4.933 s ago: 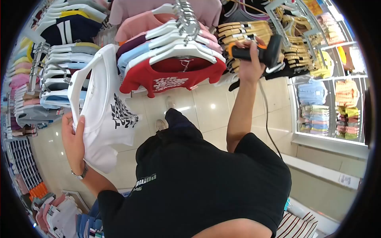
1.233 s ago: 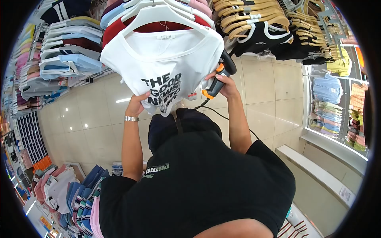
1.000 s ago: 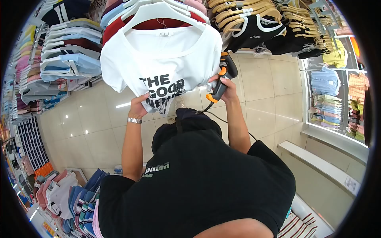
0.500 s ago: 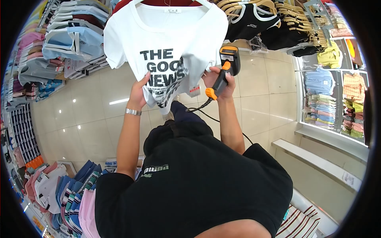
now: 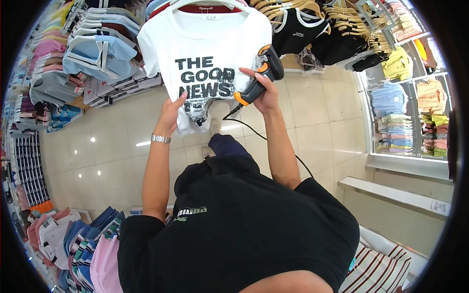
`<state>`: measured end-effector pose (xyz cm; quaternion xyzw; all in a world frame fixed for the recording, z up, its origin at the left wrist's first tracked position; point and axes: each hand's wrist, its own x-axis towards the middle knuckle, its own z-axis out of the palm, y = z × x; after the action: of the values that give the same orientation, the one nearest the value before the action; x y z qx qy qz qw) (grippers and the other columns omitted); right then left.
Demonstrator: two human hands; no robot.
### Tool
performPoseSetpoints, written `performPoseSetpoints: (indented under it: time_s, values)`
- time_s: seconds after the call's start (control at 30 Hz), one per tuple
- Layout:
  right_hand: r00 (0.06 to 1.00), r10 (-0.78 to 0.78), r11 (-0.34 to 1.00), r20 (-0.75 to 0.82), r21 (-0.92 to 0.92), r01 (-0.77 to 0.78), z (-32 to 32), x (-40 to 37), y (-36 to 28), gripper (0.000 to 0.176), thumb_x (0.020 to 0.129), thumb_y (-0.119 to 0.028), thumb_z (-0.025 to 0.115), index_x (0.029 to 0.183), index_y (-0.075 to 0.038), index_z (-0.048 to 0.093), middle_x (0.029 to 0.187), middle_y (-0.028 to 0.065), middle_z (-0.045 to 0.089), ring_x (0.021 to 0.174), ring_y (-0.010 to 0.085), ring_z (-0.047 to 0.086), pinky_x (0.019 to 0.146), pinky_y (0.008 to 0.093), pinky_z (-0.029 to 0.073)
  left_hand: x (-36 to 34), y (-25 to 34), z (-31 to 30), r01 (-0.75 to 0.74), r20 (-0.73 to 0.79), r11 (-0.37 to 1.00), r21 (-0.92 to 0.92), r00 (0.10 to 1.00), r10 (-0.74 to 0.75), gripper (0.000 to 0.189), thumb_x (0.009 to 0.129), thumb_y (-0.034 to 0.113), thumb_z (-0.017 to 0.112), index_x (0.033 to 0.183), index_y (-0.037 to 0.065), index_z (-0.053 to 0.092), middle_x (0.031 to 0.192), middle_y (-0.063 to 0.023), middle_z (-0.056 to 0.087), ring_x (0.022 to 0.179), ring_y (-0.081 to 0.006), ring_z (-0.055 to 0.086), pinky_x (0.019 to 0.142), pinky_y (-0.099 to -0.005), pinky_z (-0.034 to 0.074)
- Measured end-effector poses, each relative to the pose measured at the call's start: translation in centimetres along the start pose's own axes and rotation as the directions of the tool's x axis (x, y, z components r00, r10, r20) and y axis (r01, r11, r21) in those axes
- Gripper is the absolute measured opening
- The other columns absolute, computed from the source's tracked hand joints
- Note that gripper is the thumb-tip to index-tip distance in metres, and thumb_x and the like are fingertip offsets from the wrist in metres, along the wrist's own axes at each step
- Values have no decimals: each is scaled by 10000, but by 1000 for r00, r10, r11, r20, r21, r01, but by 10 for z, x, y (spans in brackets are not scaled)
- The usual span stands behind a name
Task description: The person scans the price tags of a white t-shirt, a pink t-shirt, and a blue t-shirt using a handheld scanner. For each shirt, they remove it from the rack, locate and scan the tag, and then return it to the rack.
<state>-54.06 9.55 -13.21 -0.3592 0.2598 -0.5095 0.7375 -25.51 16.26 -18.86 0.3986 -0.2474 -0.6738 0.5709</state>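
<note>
A white T-shirt (image 5: 161, 53) with black lettering hangs in front of me on a white hanger (image 5: 215, 4). My left hand (image 5: 169, 115), below a silver watch, pinches the shirt's lower left side between thumb and fingers. In my right hand (image 5: 267, 95) is a black and orange barcode scanner (image 5: 254, 90), its head tilted up and to the right, its fingers closed round the handle. The scanner's cable (image 5: 254, 128) loops down toward my right arm. The index finger of that hand reaches over the shirt's right side. The shirt's hem is bunched and partly folded.
Light blue shirts (image 5: 93, 58) hang at the left, with black tank tops (image 5: 299, 34) on wooden hangers at the right. Shelves of folded clothes (image 5: 391, 129) stand on the far right, above a white ledge (image 5: 391, 195). Pink and striped garments (image 5: 105, 263) hang behind me on the left.
My right hand has moved left and slightly up with the scanner, which now overlaps the shirt's right side. The tag seen below the shirt's right side is out of sight. The shirt hangs flatter.
</note>
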Motion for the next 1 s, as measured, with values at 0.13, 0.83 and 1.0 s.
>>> performPoseSetpoints:
  time_s: [0.13, 0.83, 1.0]
  values:
    - [997, -38, 995, -65, -98, 32, -6, -2, -13, 519, 894, -261, 581, 1251, 117, 585, 1262, 185, 625, 1093, 208, 618, 942, 334, 528, 0, 4, -9, -76, 2, 991, 112, 997, 76, 339, 960, 86, 613, 1270, -43, 567, 1202, -103, 662, 1062, -171, 638, 916, -316, 508]
    - [987, -66, 998, -146, -30, 62, -15, 4, -5, 491, 868, -175, 587, 1306, -12, 438, 1328, 229, 579, 1139, 209, 594, 978, 318, 502, 45, 30, -25, 31, 18, 990, -137, 999, -29, 549, 1053, 396, 450, 1376, -49, 452, 1323, -151, 587, 1167, -219, 598, 985, -364, 490]
    - [984, -95, 995, -150, -56, 87, -16, 12, -3, 551, 871, -208, 566, 1367, -28, 404, 1387, 263, 525, 1182, 222, 578, 1016, 327, 475, 44, 28, -33, -71, -64, 992, -103, 996, 64, 413, 1041, 246, 511, 1328, -51, 501, 1239, -130, 637, 1077, -200, 640, 946, -336, 510]
